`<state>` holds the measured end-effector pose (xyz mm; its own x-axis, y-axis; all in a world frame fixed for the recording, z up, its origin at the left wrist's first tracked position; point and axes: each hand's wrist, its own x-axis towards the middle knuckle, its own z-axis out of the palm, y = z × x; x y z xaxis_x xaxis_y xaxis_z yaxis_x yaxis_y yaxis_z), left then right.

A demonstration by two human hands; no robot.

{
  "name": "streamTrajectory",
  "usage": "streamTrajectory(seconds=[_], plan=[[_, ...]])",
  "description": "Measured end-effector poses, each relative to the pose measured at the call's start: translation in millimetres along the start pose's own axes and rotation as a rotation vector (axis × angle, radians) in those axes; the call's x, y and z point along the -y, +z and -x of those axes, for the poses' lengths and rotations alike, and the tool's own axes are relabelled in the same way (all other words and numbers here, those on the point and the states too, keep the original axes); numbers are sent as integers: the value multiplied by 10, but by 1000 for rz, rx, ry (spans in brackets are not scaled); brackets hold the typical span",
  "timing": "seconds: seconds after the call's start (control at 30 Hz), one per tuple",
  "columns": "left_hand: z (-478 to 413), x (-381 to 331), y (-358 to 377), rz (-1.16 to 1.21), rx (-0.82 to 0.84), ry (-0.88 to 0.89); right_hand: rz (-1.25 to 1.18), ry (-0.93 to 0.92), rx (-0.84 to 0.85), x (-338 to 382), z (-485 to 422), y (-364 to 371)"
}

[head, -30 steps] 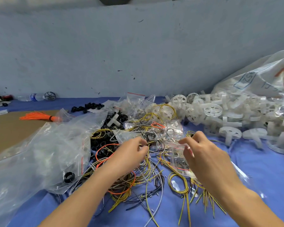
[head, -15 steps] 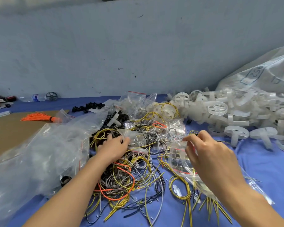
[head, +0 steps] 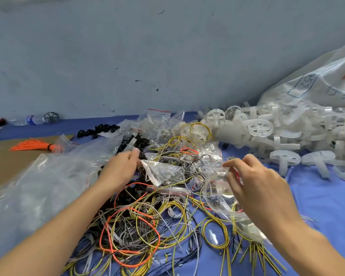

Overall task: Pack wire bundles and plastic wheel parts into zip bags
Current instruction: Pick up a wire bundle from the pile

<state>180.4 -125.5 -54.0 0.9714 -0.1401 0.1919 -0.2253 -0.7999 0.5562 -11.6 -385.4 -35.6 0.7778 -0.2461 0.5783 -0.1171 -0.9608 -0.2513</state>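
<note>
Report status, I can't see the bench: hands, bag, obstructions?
Right hand pinching zip bag mouth. Left hand pinching another small bag. Tangled wires underneath.

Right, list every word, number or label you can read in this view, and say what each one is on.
"52", in blue inside a drawn outline, on the big white sack at the right; a character before it is cut off by a fold.
Further blue marks to its right on the same sack: too blurred to read.
Blue label on the plastic bottle by the wall: too small to read.
Nothing else carries legible text.
</note>
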Motion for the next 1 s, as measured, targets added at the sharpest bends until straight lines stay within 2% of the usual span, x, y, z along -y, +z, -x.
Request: streamTrajectory(seconds=[0.07,0.17,0.3,0.53,0.67,0.77,1.0], plan=[[-168,-43,-19,-103,-114,-17,-2,46,35,-70,-32,-20],[-404,-231,92,-195,-139,77,-38,124,71,-179,-108,-20],[-910,-462,362,-318,-42,164,-98,214,110,-284,-209,41],[-1992,-671,689,-307,245,18,-206,271,16,-591,-276,213],[-2385,-681,931,-437,352,36,-241,307,-54,-740,-301,323],[-2405,-714,1045,-463,432,72,-216,312,-21,-804,-283,369],[-1912,-779,820,-430,446,169,-214,293,-8,-641,-279,252]])
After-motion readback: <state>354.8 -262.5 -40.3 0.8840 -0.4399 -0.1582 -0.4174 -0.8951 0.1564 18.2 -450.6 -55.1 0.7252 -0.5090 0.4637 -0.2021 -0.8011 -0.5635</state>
